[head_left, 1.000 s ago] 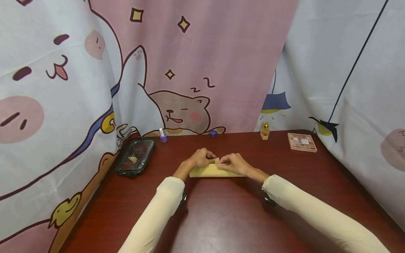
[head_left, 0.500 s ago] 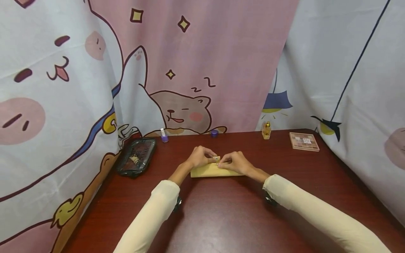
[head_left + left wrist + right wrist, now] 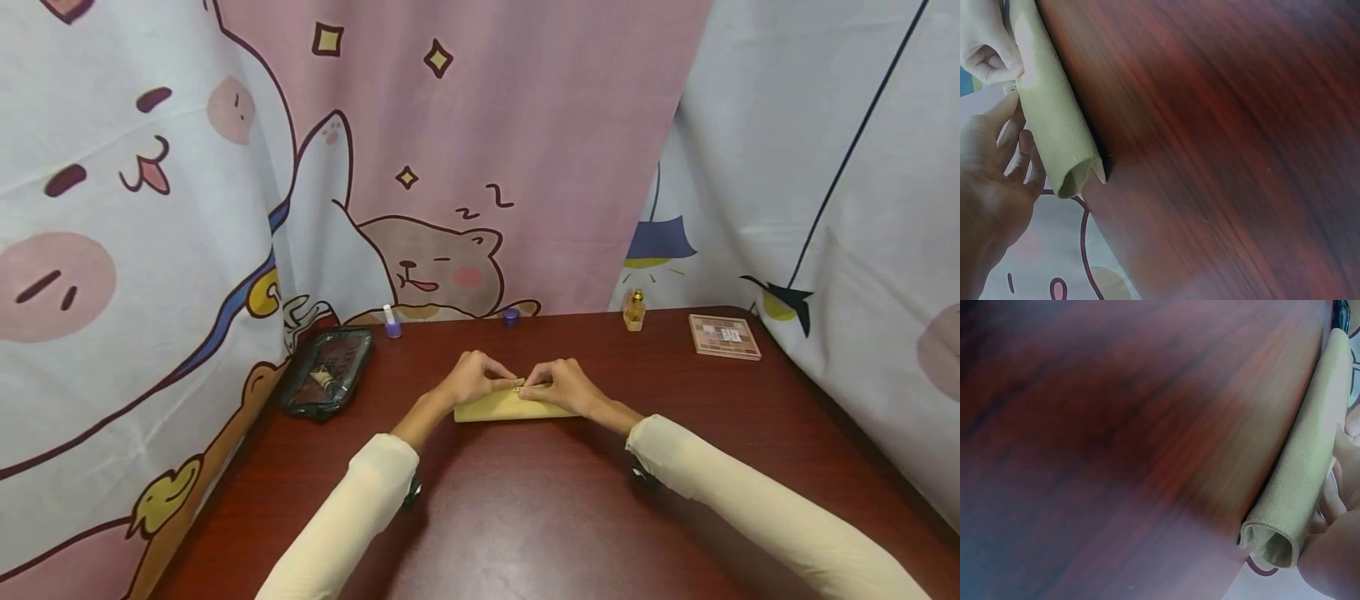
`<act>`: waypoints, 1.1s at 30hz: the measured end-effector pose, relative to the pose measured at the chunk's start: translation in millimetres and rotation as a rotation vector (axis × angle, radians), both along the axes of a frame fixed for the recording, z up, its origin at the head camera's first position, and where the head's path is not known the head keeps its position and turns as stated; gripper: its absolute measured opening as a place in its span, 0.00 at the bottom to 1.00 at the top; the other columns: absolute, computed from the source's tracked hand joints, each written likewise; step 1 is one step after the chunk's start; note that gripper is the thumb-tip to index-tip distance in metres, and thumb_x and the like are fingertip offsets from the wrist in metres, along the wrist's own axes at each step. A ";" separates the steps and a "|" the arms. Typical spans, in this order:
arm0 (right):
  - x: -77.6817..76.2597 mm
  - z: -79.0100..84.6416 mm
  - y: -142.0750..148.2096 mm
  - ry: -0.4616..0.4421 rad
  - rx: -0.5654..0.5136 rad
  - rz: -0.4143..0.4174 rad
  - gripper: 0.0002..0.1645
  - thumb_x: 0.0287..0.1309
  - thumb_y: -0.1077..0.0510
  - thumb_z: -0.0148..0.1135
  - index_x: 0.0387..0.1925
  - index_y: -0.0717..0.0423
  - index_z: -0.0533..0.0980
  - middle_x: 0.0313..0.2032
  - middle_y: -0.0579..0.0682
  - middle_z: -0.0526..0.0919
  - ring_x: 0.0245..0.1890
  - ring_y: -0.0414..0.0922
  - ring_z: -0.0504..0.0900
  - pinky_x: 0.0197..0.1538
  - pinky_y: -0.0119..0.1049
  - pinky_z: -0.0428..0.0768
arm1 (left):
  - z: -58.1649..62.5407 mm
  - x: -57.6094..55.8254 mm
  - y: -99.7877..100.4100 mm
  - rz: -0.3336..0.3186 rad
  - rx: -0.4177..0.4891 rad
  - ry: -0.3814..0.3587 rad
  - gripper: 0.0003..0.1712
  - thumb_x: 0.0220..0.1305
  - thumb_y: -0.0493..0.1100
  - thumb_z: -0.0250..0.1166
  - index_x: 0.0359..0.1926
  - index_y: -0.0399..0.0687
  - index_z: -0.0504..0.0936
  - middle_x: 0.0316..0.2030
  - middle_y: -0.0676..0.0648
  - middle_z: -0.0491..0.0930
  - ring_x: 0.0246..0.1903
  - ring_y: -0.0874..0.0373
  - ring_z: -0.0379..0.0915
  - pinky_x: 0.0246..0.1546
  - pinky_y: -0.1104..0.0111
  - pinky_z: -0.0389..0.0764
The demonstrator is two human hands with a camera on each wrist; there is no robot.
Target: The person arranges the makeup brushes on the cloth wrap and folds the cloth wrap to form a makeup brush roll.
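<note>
A pale yellow fabric roll lies crosswise on the table, with its hollow rolled end plain in the left wrist view. At the middle of its far side is a small yellow tab with a metal snap. My left hand pinches this tab between thumb and forefinger. Just beside it, my right hand pinches the roll at the snap, fingertips nearly meeting those of the left. The right wrist view has the roll's other open end near the right hand; the fingertips are hidden there.
On the left lies a black-edged clear pouch. Along the back stand a purple nail polish bottle, a small purple jar and a golden perfume bottle. A makeup palette lies back right. Printed curtains surround the table.
The tab stood up with its snap facing me half a second ago; now it is tipped lower against the roll. My left hand has come down slightly with it. The right hand stays nearly still.
</note>
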State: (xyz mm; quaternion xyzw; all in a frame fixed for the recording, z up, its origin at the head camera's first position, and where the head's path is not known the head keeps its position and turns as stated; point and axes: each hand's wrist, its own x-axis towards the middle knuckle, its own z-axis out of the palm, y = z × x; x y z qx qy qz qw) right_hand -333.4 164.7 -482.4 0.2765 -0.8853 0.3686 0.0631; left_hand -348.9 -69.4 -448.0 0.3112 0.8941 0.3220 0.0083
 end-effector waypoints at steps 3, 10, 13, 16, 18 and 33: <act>-0.1 -0.4 -0.1 -0.005 -0.005 -0.006 0.05 0.56 0.48 0.80 0.29 0.39 0.88 0.31 0.32 0.89 0.39 0.35 0.88 0.44 0.36 0.85 | 1.1 1.9 0.3 -0.008 0.001 0.007 0.06 0.65 0.45 0.76 0.40 0.51 0.95 0.40 0.53 0.91 0.34 0.66 0.72 0.37 0.74 0.75; 0.8 1.2 -0.1 -0.002 -0.021 -0.019 0.08 0.54 0.49 0.81 0.27 0.41 0.86 0.31 0.35 0.89 0.39 0.37 0.89 0.45 0.39 0.86 | 2.0 5.2 1.1 -0.039 -0.022 0.063 0.06 0.64 0.44 0.76 0.41 0.50 0.94 0.40 0.53 0.91 0.40 0.65 0.81 0.46 0.70 0.81; 2.0 1.8 -0.3 -0.002 -0.014 -0.015 0.08 0.55 0.49 0.80 0.28 0.41 0.86 0.32 0.36 0.89 0.41 0.39 0.89 0.46 0.40 0.86 | 0.4 5.8 1.3 -0.055 -0.039 0.084 0.06 0.63 0.43 0.77 0.41 0.51 0.94 0.39 0.55 0.91 0.45 0.60 0.83 0.51 0.67 0.81; 3.0 1.1 -0.1 0.006 -0.002 -0.009 0.07 0.56 0.49 0.80 0.29 0.42 0.86 0.33 0.38 0.90 0.42 0.40 0.89 0.47 0.42 0.87 | -1.4 6.6 1.5 -0.063 -0.050 0.092 0.07 0.62 0.42 0.78 0.42 0.50 0.94 0.39 0.56 0.90 0.46 0.58 0.81 0.53 0.64 0.78; 3.1 0.3 0.5 0.020 0.004 -0.007 0.07 0.56 0.49 0.79 0.29 0.42 0.86 0.33 0.38 0.90 0.42 0.41 0.89 0.47 0.42 0.86 | -1.9 7.2 2.3 -0.068 -0.055 0.101 0.08 0.61 0.41 0.78 0.42 0.50 0.94 0.39 0.55 0.90 0.46 0.58 0.82 0.52 0.64 0.79; 5.6 -4.9 -1.8 0.174 0.067 0.045 0.07 0.64 0.51 0.73 0.39 0.47 0.84 0.36 0.39 0.82 0.36 0.37 0.81 0.40 0.36 0.82 | -7.5 13.1 9.6 -0.016 -0.074 0.109 0.04 0.64 0.42 0.76 0.40 0.50 0.93 0.36 0.55 0.89 0.39 0.63 0.76 0.42 0.70 0.77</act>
